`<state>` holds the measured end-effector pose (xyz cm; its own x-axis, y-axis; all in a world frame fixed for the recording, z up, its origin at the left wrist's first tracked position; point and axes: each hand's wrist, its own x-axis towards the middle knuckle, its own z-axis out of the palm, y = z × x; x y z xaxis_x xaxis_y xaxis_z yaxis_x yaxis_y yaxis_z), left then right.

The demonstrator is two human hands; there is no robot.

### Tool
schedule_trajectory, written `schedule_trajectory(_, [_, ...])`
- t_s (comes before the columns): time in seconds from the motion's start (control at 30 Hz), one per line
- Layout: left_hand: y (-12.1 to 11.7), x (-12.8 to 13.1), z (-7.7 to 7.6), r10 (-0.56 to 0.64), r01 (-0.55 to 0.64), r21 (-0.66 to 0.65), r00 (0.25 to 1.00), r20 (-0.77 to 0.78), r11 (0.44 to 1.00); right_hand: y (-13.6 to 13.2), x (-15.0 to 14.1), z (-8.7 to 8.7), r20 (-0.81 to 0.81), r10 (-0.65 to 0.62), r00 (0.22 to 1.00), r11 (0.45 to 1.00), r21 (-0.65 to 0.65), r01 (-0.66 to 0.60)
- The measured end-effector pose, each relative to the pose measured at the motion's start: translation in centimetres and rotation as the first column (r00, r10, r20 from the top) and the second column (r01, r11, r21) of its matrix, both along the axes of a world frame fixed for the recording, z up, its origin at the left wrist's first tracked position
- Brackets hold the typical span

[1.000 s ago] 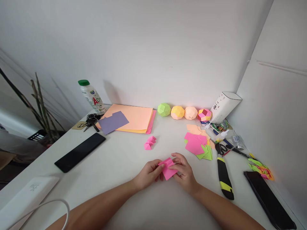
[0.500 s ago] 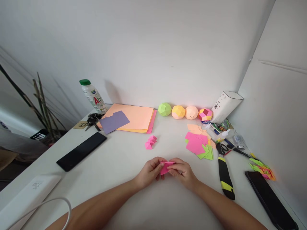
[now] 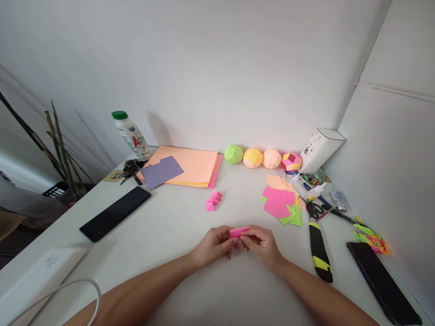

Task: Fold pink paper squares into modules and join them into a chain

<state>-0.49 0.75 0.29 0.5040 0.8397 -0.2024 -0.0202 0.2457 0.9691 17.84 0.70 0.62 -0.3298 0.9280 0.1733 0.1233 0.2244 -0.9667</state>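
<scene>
Between my two hands is a small folded piece of pink paper (image 3: 238,232), held just above the white table. My left hand (image 3: 215,246) pinches its left end with thumb and fingers. On the other end, the fingers of my right hand (image 3: 262,244) are closed, covering part of the paper. Several small folded pink paper pieces (image 3: 213,201) sit in a short row beyond my left hand. To the right of them lies a pile of cut pink paper (image 3: 279,201), with green paper scraps (image 3: 292,216) and peach ones beside it.
Four-coloured paper balls, among them a green ball (image 3: 233,154), line the wall. Coloured sheets (image 3: 190,165) lie at the back left near a bottle (image 3: 132,136). A utility knife (image 3: 319,249) and a black phone (image 3: 382,283) are at right. A dark slab (image 3: 115,213) lies left.
The pink paper has turned in my fingers and now shows as a narrower strip, tilted up at the right. Both hands have shifted slightly; everything else stays put.
</scene>
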Motion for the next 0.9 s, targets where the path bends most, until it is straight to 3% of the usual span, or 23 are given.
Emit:
schedule_trajectory(0.43, [0.0, -0.3, -0.1, 0.018, -0.018, 0.003, 0.999, -0.044, 1.0, 0.1, 0.3, -1.2, -0.088, -0.034, 0.996, 0.986, -0.166, 0.019])
schedule_trajectory(0.6, [0.2, -0.3, 0.4, 0.025, -0.026, -0.006, 0.999, -0.029, 1.0, 0.5, 0.4, -0.5, -0.048, 0.12, 0.992, 0.956, -0.264, -0.129])
schedule_trajectory(0.9, [0.4, -0.3, 0.2, 0.022, -0.023, -0.023, 0.999, -0.035, 0.999, 0.9, 0.3, 0.3, 0.023, 0.06, 0.998, 0.93, -0.366, -0.047])
